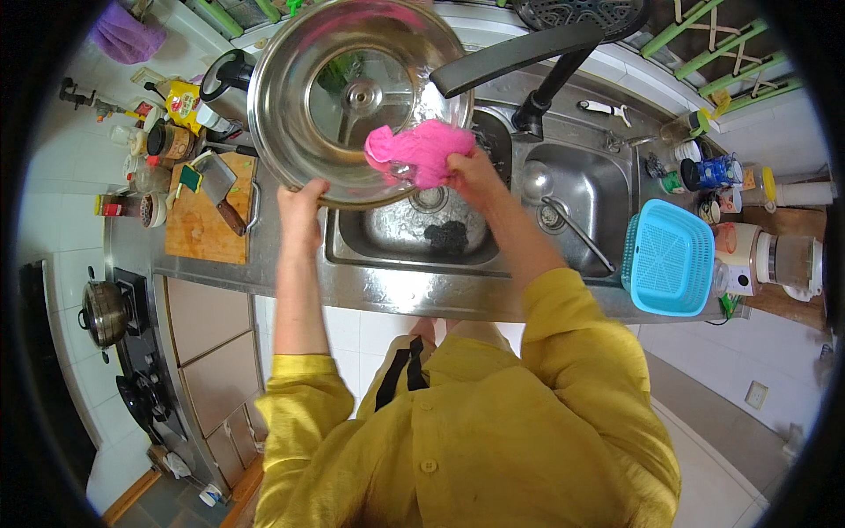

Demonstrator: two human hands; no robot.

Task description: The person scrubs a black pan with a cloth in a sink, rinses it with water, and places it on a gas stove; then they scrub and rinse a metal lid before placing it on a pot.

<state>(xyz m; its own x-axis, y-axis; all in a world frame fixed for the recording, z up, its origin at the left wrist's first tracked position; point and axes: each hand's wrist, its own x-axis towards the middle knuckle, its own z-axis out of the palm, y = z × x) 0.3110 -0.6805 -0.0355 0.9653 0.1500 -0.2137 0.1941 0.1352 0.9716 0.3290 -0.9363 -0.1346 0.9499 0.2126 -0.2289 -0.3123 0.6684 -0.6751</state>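
My left hand (302, 214) grips the near-left rim of a large round metal pot lid (284, 138) with a glass window in its middle. The lid is held tilted over the left sink basin (389, 244), its hollow side towards me. In my right hand (474, 177) is a bunched pink cloth (422, 152), which lies against the inner surface of the lid near its right side. A dark, crumpled piece (447, 236) sits on the basin floor by the drain; what it is made of is unclear.
A black faucet (528, 115) rises behind the basins, its spout close to the lid. The right basin (587, 185) holds a metal rod. A blue plastic basket (668, 257) stands right. Left are a wooden cutting board (191, 231), a cleaver (216, 181) and an electric kettle (228, 99).
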